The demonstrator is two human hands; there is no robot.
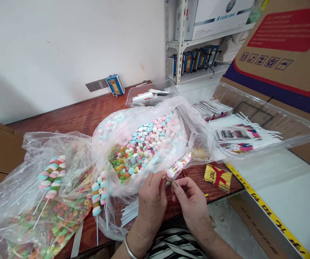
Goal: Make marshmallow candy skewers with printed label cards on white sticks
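My left hand (152, 194) is closed, thumb and fingers pinched at the gathered end of a small clear bag of candy (179, 165). Pink and white pieces show inside this bag, which points up and away to the right. Close beside it, my right hand (193, 205) pinches a thin gold twist tie (168, 179) at the bag's neck. Just beyond both hands lies a big open plastic bag (192, 118) of pastel candies (155, 131) and ring-shaped gummies (119, 163). A yellow pack of twist ties (218, 178) rests to the right.
Candy skewers (52, 176) lie on a bag of gummy rings (60, 219) at left. White sticks (130, 213) sit near the table's front edge. A clear tray (303, 133) at right holds sticks and printed bags. Behind are a smaller tray (168, 86) and a shelf (182, 43).
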